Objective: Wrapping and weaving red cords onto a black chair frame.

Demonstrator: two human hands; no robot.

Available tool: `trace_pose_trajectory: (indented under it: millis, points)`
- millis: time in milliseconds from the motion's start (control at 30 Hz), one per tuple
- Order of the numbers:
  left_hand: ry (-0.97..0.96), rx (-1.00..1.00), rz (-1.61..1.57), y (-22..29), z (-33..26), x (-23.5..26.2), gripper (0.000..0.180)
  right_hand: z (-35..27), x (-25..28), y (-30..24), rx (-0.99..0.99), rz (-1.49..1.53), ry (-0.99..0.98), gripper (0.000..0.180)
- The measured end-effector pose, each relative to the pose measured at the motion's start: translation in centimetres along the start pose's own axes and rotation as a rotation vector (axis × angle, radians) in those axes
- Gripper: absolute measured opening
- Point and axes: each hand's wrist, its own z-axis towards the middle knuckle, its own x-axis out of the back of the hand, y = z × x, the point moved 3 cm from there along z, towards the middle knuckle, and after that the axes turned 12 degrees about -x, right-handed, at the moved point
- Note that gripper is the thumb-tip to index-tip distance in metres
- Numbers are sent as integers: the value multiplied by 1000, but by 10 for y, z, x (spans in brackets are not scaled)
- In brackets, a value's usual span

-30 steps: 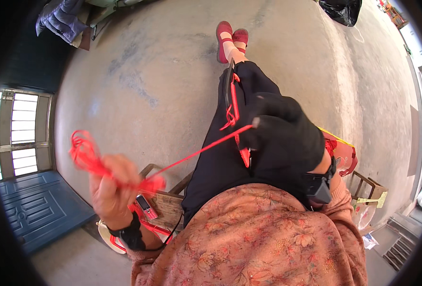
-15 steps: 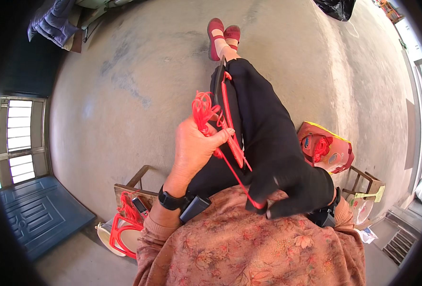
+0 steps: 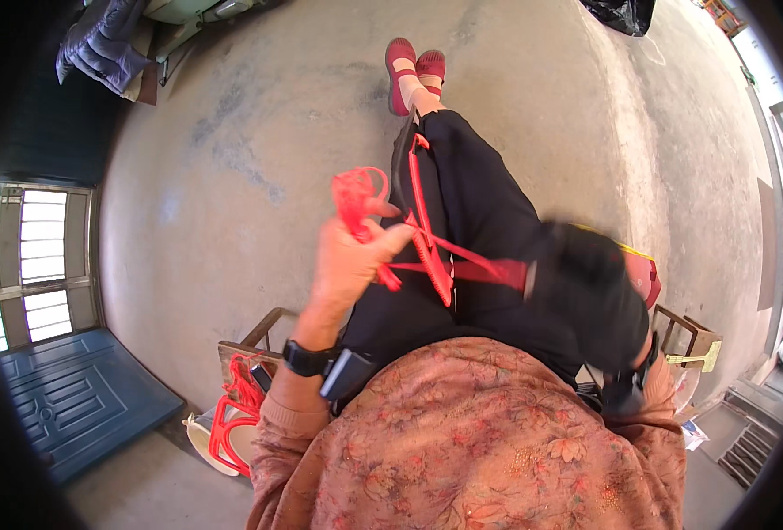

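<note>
My bare left hand (image 3: 345, 269) is closed round a loose bundle of red plastic cord (image 3: 353, 193). From it, strands of the cord stretch across to my right hand (image 3: 581, 296), which wears a black glove and is blurred by motion. The strands run right up to the glove's fingertips, which seem to grip them. Along my thighs, beneath the strands, lies a narrow red frame (image 3: 417, 185), with ridged cord wrapped about its nearer end. A dark strip (image 3: 400, 168) lies beside the frame's far part.
At lower left, a wooden stool (image 3: 254, 344) bears more red cord, and a red plastic frame (image 3: 225, 435) rests by a pale container. A red bag (image 3: 646, 276) is partly hidden behind my right hand. A yellow-green tool (image 3: 694, 359) lies on another wooden stool at right.
My right hand has swung from my lap out to the right and forward, drawing the red cord out into spread strands. My left hand has shifted slightly left with the bundle.
</note>
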Motion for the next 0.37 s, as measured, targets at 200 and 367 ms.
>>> trace_pose_trajectory:
  millis: [200,367]
  points:
    - [237,-30,-317,-3,16,31,38,82,12,6,519,-778,659,21]
    - [-98,158,-342,-8,-3,-21,56,126,-30,56,147,-772,148,32]
